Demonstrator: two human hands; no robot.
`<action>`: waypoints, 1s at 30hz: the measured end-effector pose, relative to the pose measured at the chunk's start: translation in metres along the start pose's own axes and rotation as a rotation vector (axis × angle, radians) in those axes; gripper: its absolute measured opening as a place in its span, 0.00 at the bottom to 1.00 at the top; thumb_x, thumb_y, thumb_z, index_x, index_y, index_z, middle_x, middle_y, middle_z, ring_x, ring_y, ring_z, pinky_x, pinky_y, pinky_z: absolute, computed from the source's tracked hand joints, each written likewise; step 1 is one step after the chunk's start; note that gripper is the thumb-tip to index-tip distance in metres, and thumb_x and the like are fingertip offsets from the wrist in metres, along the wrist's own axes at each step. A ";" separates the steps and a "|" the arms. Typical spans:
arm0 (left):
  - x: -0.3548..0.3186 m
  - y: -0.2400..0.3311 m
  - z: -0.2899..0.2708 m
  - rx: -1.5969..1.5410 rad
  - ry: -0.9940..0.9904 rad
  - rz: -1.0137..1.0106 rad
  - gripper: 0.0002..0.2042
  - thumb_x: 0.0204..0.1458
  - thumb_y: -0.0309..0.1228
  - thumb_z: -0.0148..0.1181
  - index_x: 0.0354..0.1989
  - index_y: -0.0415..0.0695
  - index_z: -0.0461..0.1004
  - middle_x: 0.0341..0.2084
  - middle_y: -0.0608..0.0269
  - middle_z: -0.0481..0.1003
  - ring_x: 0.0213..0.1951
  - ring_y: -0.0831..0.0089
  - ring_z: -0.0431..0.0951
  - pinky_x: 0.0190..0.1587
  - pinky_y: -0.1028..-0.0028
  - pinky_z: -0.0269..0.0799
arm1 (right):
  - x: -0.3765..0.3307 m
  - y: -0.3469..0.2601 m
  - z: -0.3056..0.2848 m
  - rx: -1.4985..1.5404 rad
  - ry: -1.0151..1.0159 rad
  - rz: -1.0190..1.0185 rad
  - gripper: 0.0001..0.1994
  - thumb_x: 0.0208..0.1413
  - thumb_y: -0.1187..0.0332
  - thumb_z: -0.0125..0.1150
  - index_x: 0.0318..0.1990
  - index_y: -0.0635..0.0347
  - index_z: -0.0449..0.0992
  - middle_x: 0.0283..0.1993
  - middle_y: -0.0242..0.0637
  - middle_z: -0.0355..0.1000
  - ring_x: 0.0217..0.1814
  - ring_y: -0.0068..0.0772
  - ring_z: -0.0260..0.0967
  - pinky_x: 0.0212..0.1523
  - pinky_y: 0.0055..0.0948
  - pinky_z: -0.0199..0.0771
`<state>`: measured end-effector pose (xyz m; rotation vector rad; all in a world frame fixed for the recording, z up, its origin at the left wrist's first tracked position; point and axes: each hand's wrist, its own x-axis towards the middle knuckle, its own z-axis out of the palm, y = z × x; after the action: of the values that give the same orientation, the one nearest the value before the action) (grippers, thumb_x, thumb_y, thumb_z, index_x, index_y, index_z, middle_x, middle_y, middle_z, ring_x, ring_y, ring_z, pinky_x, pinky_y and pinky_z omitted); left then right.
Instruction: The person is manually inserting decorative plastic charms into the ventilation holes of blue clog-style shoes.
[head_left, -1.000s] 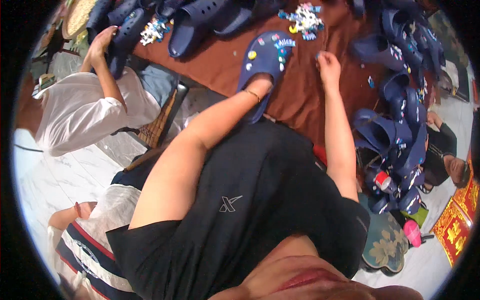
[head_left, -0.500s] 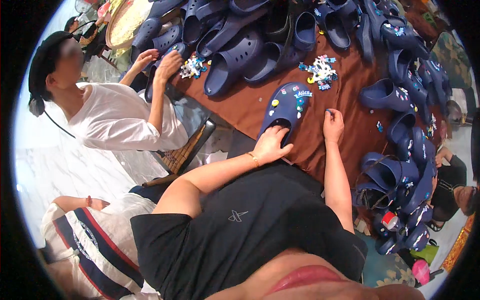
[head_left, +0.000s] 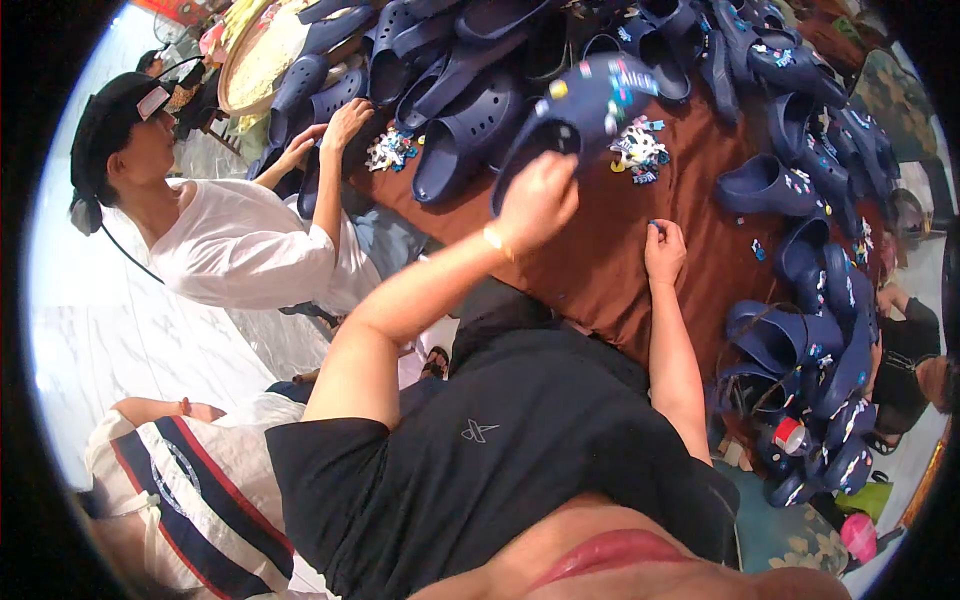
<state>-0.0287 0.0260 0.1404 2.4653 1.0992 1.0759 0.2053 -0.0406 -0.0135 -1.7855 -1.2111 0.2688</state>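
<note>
A dark blue clog (head_left: 585, 105) is gripped at its heel by the left hand (head_left: 538, 200) and is best held steady while a small charm (head_left: 652, 224), pinched by the right hand (head_left: 665, 252) on the brown bench (head_left: 600, 270), is brought to it.

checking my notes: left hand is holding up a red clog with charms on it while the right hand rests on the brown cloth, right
Not quite: the clog in the left hand is navy blue, not red. The head view shows it. The rest holds: it carries charms, and the right hand rests on the brown cloth.
</note>
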 end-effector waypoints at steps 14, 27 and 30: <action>0.067 -0.084 0.018 0.501 0.070 -0.087 0.22 0.45 0.40 0.59 0.46 0.38 0.68 0.34 0.50 0.72 0.37 0.54 0.73 0.39 0.61 0.70 | 0.023 0.023 -0.006 0.794 0.132 0.455 0.08 0.50 0.70 0.53 0.37 0.60 0.69 0.34 0.38 0.70 0.27 0.33 0.69 0.26 0.30 0.70; 0.002 -0.034 0.004 0.138 0.119 0.186 0.17 0.35 0.21 0.54 0.39 0.39 0.70 0.35 0.52 0.73 0.40 0.54 0.72 0.44 0.60 0.67 | 0.131 0.021 -0.051 0.301 0.441 0.692 0.33 0.38 0.48 0.69 0.40 0.75 0.72 0.38 0.46 0.71 0.35 0.39 0.71 0.27 0.37 0.74; -0.014 -0.007 0.030 -0.032 0.029 0.135 0.17 0.35 0.21 0.54 0.40 0.40 0.70 0.38 0.52 0.71 0.41 0.56 0.71 0.44 0.61 0.67 | 0.131 0.082 -0.068 0.231 0.371 0.712 0.30 0.37 0.53 0.70 0.39 0.74 0.72 0.38 0.46 0.71 0.38 0.41 0.71 0.30 0.44 0.75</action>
<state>-0.0174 0.0227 0.1089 2.5369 0.9275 1.1608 0.3617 0.0221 -0.0013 -1.8936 -0.2437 0.4368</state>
